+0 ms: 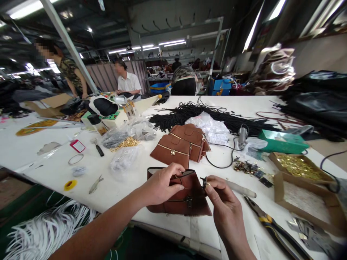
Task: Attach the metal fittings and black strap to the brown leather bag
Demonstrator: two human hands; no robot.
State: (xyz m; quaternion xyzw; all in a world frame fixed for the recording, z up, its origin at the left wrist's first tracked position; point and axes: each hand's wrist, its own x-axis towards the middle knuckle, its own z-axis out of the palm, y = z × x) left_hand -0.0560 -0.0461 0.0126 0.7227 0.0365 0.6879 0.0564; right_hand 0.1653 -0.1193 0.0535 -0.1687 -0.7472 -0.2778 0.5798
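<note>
A brown leather piece with a zipper and a dark-edged opening lies at the table's front edge. My left hand is closed on its upper rim, with fingertips partly inside the opening. Just right of the leather, my right hand pinches a small dark and brass-coloured metal part between thumb and fingers. Behind both hands rests a stack of similar brown zippered leather pieces. A pile of small metal parts sits to the right of the stack.
Pliers and cardboard trays of small parts lie at right, near a green box. Black cords stretch across the back. Plastic bags, gold pieces and small tools occupy the left. Several people are beyond the table.
</note>
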